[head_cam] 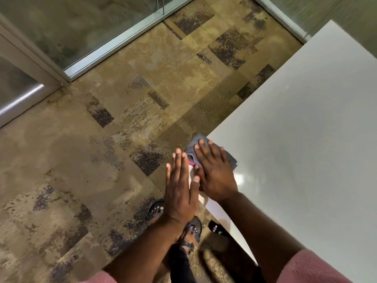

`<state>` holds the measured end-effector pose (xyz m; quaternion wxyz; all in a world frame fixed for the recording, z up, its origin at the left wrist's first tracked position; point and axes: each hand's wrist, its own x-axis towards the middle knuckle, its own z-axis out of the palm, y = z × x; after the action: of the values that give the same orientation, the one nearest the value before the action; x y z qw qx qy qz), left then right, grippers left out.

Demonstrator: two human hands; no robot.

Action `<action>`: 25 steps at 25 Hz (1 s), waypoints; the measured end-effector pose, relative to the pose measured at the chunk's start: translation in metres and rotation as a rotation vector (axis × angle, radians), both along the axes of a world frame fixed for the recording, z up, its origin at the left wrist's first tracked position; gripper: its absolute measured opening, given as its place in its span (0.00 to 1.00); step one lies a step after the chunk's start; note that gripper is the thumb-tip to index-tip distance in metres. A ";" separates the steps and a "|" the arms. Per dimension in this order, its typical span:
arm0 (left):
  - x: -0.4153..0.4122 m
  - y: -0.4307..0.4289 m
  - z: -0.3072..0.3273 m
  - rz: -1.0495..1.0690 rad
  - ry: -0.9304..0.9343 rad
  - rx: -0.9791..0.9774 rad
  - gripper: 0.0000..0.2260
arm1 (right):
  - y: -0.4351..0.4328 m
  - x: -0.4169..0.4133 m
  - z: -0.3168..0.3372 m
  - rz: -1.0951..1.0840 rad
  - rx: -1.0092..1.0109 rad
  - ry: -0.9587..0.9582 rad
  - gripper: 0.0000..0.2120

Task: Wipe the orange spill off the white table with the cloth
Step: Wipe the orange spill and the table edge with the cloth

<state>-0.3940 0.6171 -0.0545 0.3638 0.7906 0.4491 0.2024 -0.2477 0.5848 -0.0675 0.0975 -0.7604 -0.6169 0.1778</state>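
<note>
Grey cloth (204,152) mostly hidden under right hand (214,172).

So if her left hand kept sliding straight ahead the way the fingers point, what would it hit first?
Probably nothing: the left hand is held flat beside the table corner, fingers aimed over open carpet. The grey cloth lies just to its right, though depth is unclear.

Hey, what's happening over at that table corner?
A person is wiping the corner of a white table with a grey cloth. The right hand presses flat on the cloth at the table's edge. The left hand is held open beside the edge, off the table, holding nothing. No orange spill shows on the bare tabletop.
</note>
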 end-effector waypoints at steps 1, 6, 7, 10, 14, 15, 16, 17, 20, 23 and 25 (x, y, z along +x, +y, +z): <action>0.002 0.004 0.004 -0.011 -0.001 0.026 0.27 | -0.004 0.004 0.006 0.004 0.008 0.052 0.28; 0.044 0.002 0.009 -0.159 0.236 0.251 0.28 | -0.052 0.066 0.018 -0.412 0.125 -0.013 0.29; 0.055 0.001 0.008 -0.164 0.351 0.222 0.31 | -0.062 0.074 0.015 -0.466 0.109 -0.029 0.30; 0.081 0.009 0.000 -0.157 0.520 0.172 0.38 | -0.073 0.076 0.002 -0.482 0.049 -0.072 0.31; 0.114 0.038 -0.001 -0.180 0.559 0.196 0.39 | -0.070 0.075 -0.001 -0.502 0.025 -0.075 0.30; 0.127 0.047 -0.001 -0.183 0.567 0.187 0.39 | -0.070 0.074 -0.001 -0.509 0.030 -0.081 0.30; 0.142 0.058 0.001 -0.184 0.576 0.182 0.38 | -0.071 0.074 -0.001 -0.513 0.039 -0.087 0.30; 0.160 0.069 0.002 -0.185 0.576 0.182 0.38 | -0.070 0.075 -0.001 -0.517 0.050 -0.090 0.30; 0.214 0.102 0.008 -0.246 0.574 0.133 0.31 | -0.067 0.074 -0.003 -0.530 0.074 -0.075 0.30; 0.242 0.120 0.007 -0.379 0.556 0.052 0.29 | -0.066 0.078 -0.002 -0.522 0.108 -0.099 0.30; 0.229 0.116 0.000 -0.324 0.482 -0.006 0.32 | -0.070 0.079 -0.003 -0.507 0.122 -0.126 0.30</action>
<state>-0.1650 0.7328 -0.0545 0.2769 0.8762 0.3908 -0.0534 -0.1683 0.5149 -0.0709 0.1459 -0.8930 -0.4210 0.0625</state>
